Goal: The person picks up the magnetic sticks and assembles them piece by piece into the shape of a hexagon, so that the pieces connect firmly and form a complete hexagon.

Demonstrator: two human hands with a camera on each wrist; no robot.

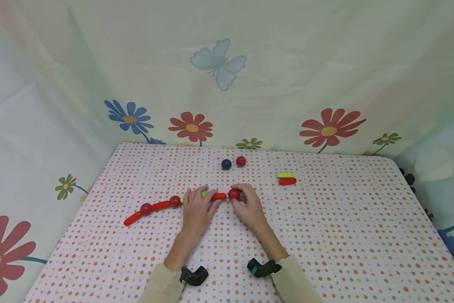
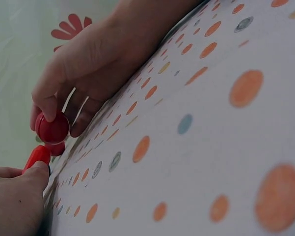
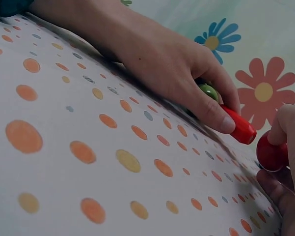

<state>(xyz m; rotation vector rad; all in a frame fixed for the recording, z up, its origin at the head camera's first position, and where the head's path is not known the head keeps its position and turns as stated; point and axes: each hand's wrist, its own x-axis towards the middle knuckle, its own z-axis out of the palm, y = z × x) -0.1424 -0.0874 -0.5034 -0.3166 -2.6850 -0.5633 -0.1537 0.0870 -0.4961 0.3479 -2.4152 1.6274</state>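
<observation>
Row (image 1: 175,201): lies on the dotted table (image 1: 344,235), and runs from the left side in to the left hand. From its far tip it goes tip stick (image 1: 132,218), red ball, red stick, red ball, then a bit of yellow-green (image 1: 182,200). Fingers hide some of the next part.
Left hand (image 1: 197,208): pinches the near red stick (image 1: 220,196) with thumb and finger. A green ball (image 3: 209,91) peeks out under the fingers.
Right hand (image 1: 248,205): holds the shiny ball (image 1: 234,194), a red one, in a small pinch.
Gap: the shiny ball sits just beside the bare end of the near red stick. They look close but not touching.
Back balls: a blue ball (image 1: 226,164) and a loose red ball (image 1: 241,161) sit side by side, past the hands.
Side sticks: a yellow-green stick (image 1: 285,175) and a loose red stick (image 1: 287,181) lie together, off to the right of the hands.
Feel: the sticks look hard and stiff, likely light. The balls look smooth, so they may slip or roll. Nothing looks easy to break.
Bend: the row could swing at its balls if one end gets a tug.
Best hold: pinch a stick by its long sides, near the end. Pinch a ball round its middle, with the front bare.
</observation>
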